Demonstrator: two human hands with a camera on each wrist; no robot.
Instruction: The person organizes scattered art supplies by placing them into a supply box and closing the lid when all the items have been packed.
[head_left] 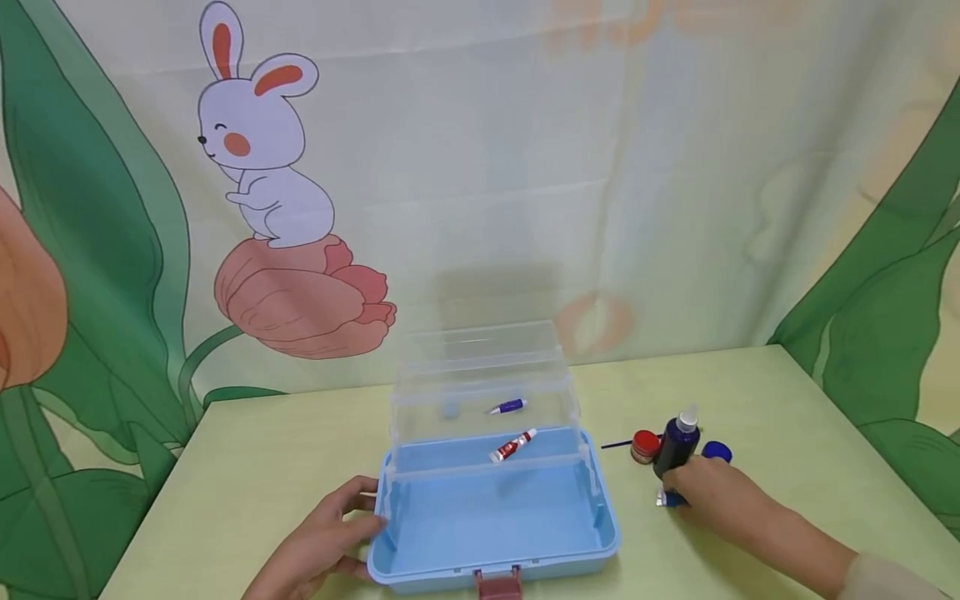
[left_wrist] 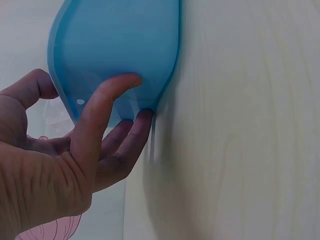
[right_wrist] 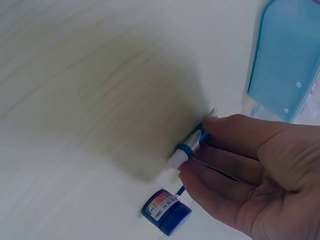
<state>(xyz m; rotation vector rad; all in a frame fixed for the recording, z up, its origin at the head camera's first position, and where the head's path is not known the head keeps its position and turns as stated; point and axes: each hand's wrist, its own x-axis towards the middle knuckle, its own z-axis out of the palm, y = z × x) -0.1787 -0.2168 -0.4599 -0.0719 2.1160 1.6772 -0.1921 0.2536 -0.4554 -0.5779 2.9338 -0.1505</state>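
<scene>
A light-blue plastic box point(head_left: 495, 517) stands with its clear upper part point(head_left: 480, 358) raised at the back. My left hand point(head_left: 330, 529) holds its left end; in the left wrist view the bent fingers point(left_wrist: 131, 137) touch the wall. To the right, my right hand point(head_left: 716, 492) pinches a small blue tube with a white cap point(right_wrist: 187, 147) just above the table. Right behind that hand are a dark bottle with a white nozzle point(head_left: 677, 446) and a blue-lidded jar point(head_left: 717, 452). Within the clear part appear a red paint tube point(head_left: 513, 446) and a purple pen point(head_left: 507, 406).
A red-lidded jar point(head_left: 645, 446) stands left of the bottle, beside a thin dark stick point(head_left: 618, 444). The box has a brownish-red latch point(head_left: 498, 583) in front. Behind the table hangs a cloth printed with a rabbit point(head_left: 262, 167).
</scene>
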